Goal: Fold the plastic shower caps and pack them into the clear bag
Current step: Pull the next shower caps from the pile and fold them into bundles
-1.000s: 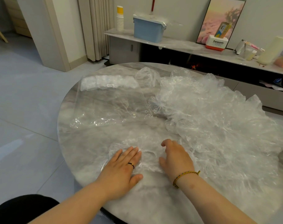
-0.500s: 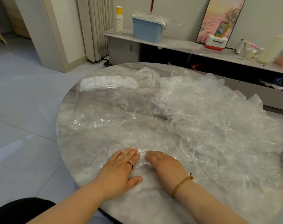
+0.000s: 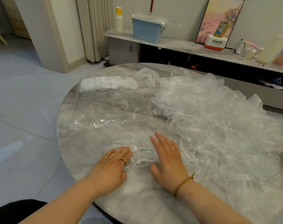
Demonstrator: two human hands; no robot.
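On the round grey marble table, a thin crinkled transparent shower cap lies flattened near the front edge, and both hands are on it. The left hand, with a dark ring on one finger, lies palm down with its fingers straight and close together, pressing the left part of the cap. The right hand, with a braided yellow-and-dark bracelet at the wrist, is also palm down, fingers straight and slightly fanned, the thumb stuck out toward the left hand. The film is so clear that I can't tell whether its palm bears fully on the plastic or just skims it. Neither hand pinches anything.

To the right of the hands, a big heap of loose crumpled clear plastic caps covers most of that side of the table.

Beyond the left hand lies the flat clear plastic bag, with its mouth toward the person. A row of white folded caps is packed along its far end, behind a small white label.

Behind the table, a low marble shelf carries a blue lidded plastic box and a stack of paper cups.
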